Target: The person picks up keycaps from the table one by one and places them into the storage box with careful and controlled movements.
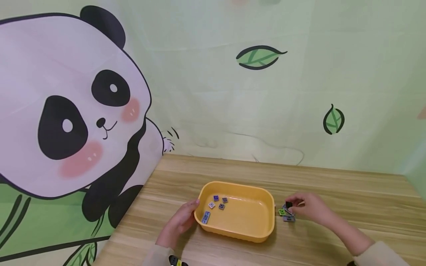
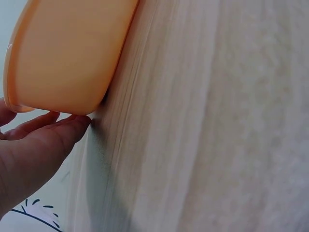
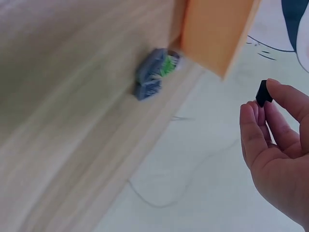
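A yellow-orange plastic tray [image 1: 241,236] stands on the table. My left hand [image 1: 183,218] touches its left end from outside; in the left wrist view, the fingers [image 2: 72,126] lie against the wall and near the rim. My right hand [image 1: 309,207] is just right of the tray and pinches a small black block [image 3: 263,93] between thumb and fingertips. In the head view this block is partly hidden by the fingers. Below it on the table lie a bright green block [image 1: 281,212] and grey-blue blocks [image 1: 288,218], close together; they are blurred in the right wrist view.
Inside the tray, toward its left end, lie several small blocks: a blue one [image 1: 216,198], a white one [image 1: 211,204], grey ones [image 1: 221,206] and a longer grey-blue piece [image 1: 206,217]. A wood-grain table [image 1: 359,199] meets a green cloth backdrop [image 1: 206,111] with a panda print.
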The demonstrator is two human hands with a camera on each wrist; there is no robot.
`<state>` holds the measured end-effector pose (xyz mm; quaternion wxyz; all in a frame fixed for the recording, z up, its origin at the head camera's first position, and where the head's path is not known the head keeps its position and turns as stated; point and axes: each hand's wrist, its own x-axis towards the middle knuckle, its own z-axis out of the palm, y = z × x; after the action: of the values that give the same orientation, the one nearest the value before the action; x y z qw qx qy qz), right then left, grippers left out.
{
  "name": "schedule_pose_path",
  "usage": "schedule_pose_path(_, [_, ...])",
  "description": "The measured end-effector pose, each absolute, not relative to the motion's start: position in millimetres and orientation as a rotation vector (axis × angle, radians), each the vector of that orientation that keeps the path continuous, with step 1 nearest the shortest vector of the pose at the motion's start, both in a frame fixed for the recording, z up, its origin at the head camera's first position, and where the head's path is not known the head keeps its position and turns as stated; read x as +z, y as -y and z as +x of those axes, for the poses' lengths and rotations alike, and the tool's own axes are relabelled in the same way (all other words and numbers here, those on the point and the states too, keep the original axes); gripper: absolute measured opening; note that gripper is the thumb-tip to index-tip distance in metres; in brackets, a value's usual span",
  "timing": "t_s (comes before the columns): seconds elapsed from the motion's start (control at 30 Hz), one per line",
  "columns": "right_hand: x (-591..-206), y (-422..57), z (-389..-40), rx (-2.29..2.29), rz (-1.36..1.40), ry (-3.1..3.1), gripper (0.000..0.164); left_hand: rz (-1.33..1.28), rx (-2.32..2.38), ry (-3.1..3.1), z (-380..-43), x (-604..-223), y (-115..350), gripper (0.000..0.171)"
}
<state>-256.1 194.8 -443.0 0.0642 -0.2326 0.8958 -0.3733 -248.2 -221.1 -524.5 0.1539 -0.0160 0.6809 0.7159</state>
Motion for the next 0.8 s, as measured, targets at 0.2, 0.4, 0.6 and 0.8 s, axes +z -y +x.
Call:
schedule_pose_path(0.2, [-424, -188, -259, -1.156, -0.689, -2.651, 0.03, -0.052, 2.056, -1.949, -248, -524, 220, 0.056])
schedule_pose_path(0.4, [-410, -176, -263, -1.149, -0.755, -2.638, 0.03, -0.055, 2.067, -1.946, -248, -524, 221, 0.056])
schedule_pose_path(0.6, [-401, -164, -268, -1.119, -0.8, -2.62, 0.03, -0.057, 2.063, -1.945, -249, -523, 220, 0.056])
schedule_pose_path(0.8, [-395, -148, -277, -1.125, -0.833, -2.562, 0.031, -0.069, 2.063, -1.961, -248, -524, 220, 0.056])
